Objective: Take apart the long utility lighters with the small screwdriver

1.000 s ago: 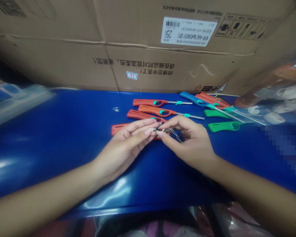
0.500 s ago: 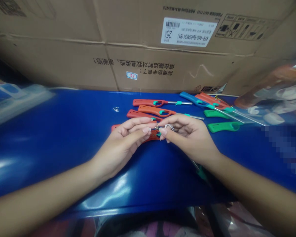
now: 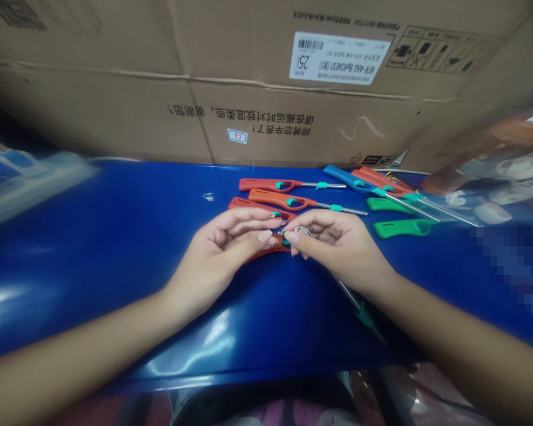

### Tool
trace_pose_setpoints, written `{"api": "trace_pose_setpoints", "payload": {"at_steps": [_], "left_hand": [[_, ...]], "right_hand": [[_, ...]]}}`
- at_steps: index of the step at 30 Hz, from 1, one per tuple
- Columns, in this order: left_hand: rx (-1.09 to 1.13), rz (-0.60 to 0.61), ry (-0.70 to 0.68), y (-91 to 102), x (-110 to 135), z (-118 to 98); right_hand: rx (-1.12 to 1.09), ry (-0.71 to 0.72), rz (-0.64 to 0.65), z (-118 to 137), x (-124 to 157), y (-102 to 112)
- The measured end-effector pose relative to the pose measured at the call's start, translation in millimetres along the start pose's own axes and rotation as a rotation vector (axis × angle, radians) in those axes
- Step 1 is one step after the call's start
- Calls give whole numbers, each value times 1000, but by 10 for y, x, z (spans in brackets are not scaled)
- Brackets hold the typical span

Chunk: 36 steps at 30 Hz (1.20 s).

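My left hand [image 3: 222, 254] and my right hand [image 3: 342, 245] meet fingertip to fingertip over the blue table. Thumb and forefinger of the right pinch a small metal part [image 3: 281, 232] with a loop of thin white wire [image 3: 302, 231] trailing from it. The left thumb and fingers are drawn together against the other side of this part; what lies between them is too small to make out. Just beneath, partly covered by both hands, is an orange long-necked lighter [image 3: 266, 251]. Its metal tube [image 3: 346, 291] shows below my right hand, ending near a blurred green piece [image 3: 365, 315].
Several red and orange lighters [image 3: 269, 185] lie beyond my hands. A blue lighter [image 3: 346, 177] and green ones [image 3: 400, 229] are to the right, near blurred clear plastic bags. Tiny pins [image 3: 208, 196] lie left of them. A large cardboard box [image 3: 137, 124] walls the back.
Both hands stay almost in place. The left thumb and fingers have shifted slightly around the small part, and the left hand now hides the red end that showed beside it.
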<state>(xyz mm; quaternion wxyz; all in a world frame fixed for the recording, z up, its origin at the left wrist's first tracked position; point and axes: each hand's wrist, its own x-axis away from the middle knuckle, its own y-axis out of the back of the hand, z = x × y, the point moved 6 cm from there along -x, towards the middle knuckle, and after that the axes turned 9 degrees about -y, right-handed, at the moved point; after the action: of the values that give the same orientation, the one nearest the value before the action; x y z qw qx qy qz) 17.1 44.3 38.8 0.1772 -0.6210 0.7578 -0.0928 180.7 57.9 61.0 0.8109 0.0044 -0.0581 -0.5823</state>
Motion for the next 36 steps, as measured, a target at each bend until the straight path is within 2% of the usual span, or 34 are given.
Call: {"api": "trace_pose_setpoints", "payload": {"at_steps": [3, 7, 15, 18, 28, 36], "left_hand": [[-28, 8, -39, 21, 5, -6], [14, -26, 4, 17, 15, -3], [309, -161, 299, 32, 16, 168], [333, -162, 340, 41, 27, 226], [217, -112, 230, 36, 22, 180], [55, -140, 90, 43, 26, 81]], "right_hand": [[-5, -25, 7, 20, -5, 12], [-6, -20, -8, 51, -5, 36], [-17, -43, 38, 18, -11, 4], [-29, -35, 51, 4, -15, -14], [57, 30, 42, 5, 0, -28], [163, 163, -75, 53, 71, -50]]}}
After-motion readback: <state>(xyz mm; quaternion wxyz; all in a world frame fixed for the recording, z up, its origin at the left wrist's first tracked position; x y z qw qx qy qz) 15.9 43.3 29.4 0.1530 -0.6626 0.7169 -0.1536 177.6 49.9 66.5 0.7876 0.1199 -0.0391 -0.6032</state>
